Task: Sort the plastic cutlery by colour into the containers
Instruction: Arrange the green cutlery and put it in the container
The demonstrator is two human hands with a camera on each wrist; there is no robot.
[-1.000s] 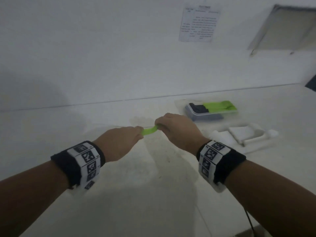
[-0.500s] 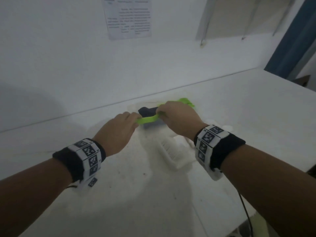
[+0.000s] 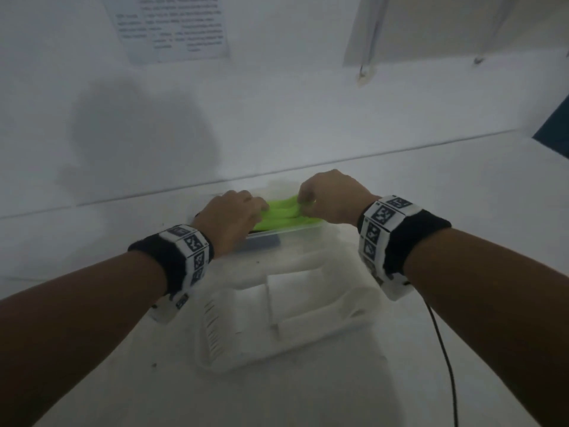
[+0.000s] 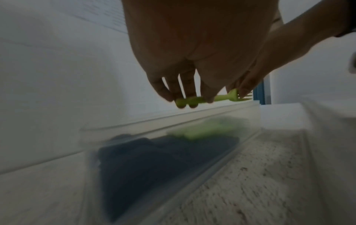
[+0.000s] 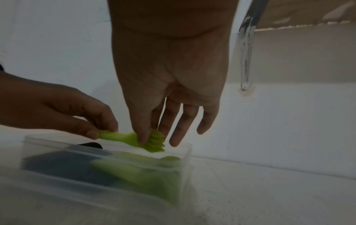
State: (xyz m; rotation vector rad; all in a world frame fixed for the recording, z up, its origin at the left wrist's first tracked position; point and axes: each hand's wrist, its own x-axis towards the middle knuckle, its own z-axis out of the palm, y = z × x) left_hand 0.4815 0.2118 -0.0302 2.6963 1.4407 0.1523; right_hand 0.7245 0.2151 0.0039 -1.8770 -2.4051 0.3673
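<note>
A: What is held, and how?

B: A green fork is pinched at both ends. Its handle is nipped by the left hand between thumb and fingertips; its tines are nipped by the right hand between thumb and forefinger, the other fingers left loosely spread. The fork is kept level, just above the clear box.

A: What is already in the box?

B: Green pieces are seen at the right end and dark ones at the left. Their exact kind cannot be told through the blurred wall.

A: How should the drop be done well?

B: The fork should probably be shifted over the green end before anything is let go. It is best lowered until it nearly touches the pile, then released from both ends at once, so that it is not tipped onto the dark side or caught on the rim.
</note>
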